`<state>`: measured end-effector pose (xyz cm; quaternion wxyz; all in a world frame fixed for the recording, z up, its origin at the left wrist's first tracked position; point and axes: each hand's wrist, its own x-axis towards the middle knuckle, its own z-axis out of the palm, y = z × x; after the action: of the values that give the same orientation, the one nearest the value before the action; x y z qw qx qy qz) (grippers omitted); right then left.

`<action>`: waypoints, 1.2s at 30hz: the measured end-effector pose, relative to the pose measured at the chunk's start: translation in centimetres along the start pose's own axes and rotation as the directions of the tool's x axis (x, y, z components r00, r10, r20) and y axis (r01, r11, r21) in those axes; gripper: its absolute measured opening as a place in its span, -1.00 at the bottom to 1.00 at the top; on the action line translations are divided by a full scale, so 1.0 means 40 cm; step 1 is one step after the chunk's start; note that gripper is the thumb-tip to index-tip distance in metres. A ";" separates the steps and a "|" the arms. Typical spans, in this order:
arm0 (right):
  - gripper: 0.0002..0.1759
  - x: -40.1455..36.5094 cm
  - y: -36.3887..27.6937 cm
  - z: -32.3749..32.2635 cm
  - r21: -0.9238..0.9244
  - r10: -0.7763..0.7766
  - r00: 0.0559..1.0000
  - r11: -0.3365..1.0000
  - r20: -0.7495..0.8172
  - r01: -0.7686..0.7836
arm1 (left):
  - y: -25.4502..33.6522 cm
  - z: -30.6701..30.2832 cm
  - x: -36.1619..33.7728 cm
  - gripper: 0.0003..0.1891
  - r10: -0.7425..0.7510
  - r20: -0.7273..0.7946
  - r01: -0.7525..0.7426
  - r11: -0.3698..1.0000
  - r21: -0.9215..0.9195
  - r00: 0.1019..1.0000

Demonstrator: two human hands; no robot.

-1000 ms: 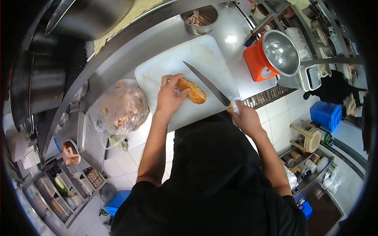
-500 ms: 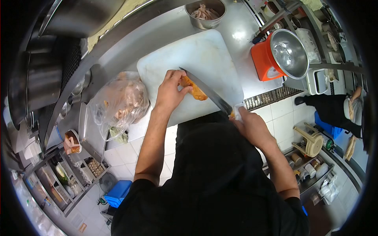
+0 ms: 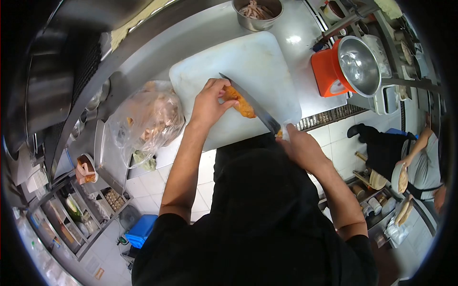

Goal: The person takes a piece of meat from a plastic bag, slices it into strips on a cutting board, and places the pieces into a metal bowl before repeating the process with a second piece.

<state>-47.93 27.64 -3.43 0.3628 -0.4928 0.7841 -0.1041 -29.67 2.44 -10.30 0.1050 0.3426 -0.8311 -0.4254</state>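
A long piece of orange-brown meat [image 3: 242, 104] lies on the white cutting board [image 3: 279, 71]. My left hand [image 3: 210, 105] grips its upper end between thumb and fingers. Along its right side runs the blade of a large knife [image 3: 255, 107], tip pointing up and left. The handle is in my right hand [image 3: 305, 145], fingers closed around it, with a white cloth [image 3: 285, 131] at the grip. Left of the board sits a clear plastic bag [image 3: 152, 119] of pale pinkish pieces, near my left forearm.
A steel pot [image 3: 257, 14] with pale strips stands behind the board. To the right is an orange scale [image 3: 322, 71] carrying a steel bowl [image 3: 358, 66]. Trays of ingredients [image 3: 86, 214] are at lower left. A co-worker [image 3: 422, 162] at far right holds a dish.
Both hands, the meat and the knife keep nearly the same arrangement, while the view shifts slightly. The co-worker has come further into view on the right, with a dish now showing.
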 end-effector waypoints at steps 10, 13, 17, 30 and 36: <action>-0.46 0.080 -0.037 0.042 0.007 0.051 0.996 0.999 0.072 -0.051 | -0.020 0.000 -0.003 -0.43 0.023 -0.001 -0.023 1.000 0.005 1.000; -0.48 0.098 -0.042 0.066 0.003 0.045 0.997 0.999 0.065 -0.046 | -0.026 0.001 -0.007 -0.41 0.050 -0.007 -0.050 0.999 -0.006 0.999; -0.49 0.108 -0.058 0.084 -0.002 0.050 0.998 0.999 0.048 -0.050 | -0.021 0.001 -0.017 -0.39 0.021 -0.003 -0.021 1.000 -0.011 1.000; -0.49 0.154 -0.072 0.206 -0.061 0.032 0.999 0.998 -0.022 -0.033 | -0.050 0.009 -0.029 -0.40 0.131 0.002 -0.130 0.990 0.046 0.991; -0.48 0.156 -0.077 0.208 -0.126 0.055 0.998 0.991 0.003 -0.054 | -0.026 -0.011 -0.048 -0.38 0.133 0.025 -0.135 0.987 0.084 0.991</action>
<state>-41.77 22.43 -10.68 0.3363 -0.4933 0.8011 -0.0429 -27.52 3.01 -10.63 0.1104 0.2859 -0.8706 -0.3847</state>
